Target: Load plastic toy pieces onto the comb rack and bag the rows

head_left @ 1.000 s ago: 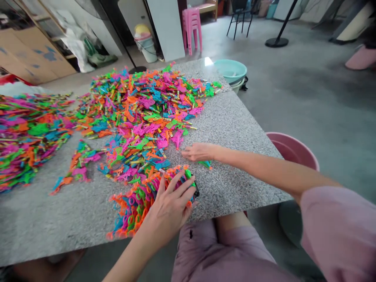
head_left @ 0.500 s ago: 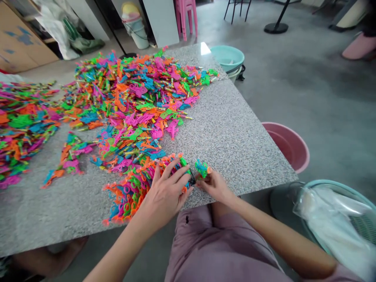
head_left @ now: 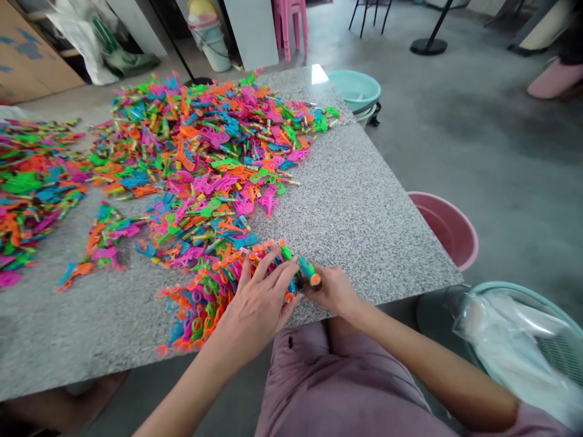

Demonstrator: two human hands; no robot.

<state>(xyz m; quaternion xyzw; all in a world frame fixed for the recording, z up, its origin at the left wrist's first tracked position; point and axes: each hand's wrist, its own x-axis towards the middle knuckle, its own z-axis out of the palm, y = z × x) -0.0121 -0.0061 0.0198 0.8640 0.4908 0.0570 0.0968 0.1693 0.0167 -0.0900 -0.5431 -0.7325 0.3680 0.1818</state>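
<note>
A row of small plastic toy guns (head_left: 200, 300) in orange, green, blue and pink stands packed side by side at the table's near edge, orange suction-cup tips along its sides. My left hand (head_left: 259, 285) lies over the row's right end, fingers across the far side and thumb on the near side, holding it. At that end my right hand (head_left: 334, 288) pinches a blue-and-green toy gun (head_left: 308, 268) with an orange tip, close against the row. Something black shows between the hands; its shape is mostly hidden.
A large heap of loose toy guns (head_left: 204, 145) spreads over the speckled stone table (head_left: 359, 206), with another pile (head_left: 31, 200) at left. Beyond the right edge stand a pink tub (head_left: 469, 243), a basket holding clear plastic bags (head_left: 510, 346) and a turquoise basin (head_left: 355, 88). Someone's leg shows lower left.
My right hand has brought the blue-and-green toy gun left against the end of the row and turned it, its orange tip now lower. My left hand has stayed almost in place.
</note>
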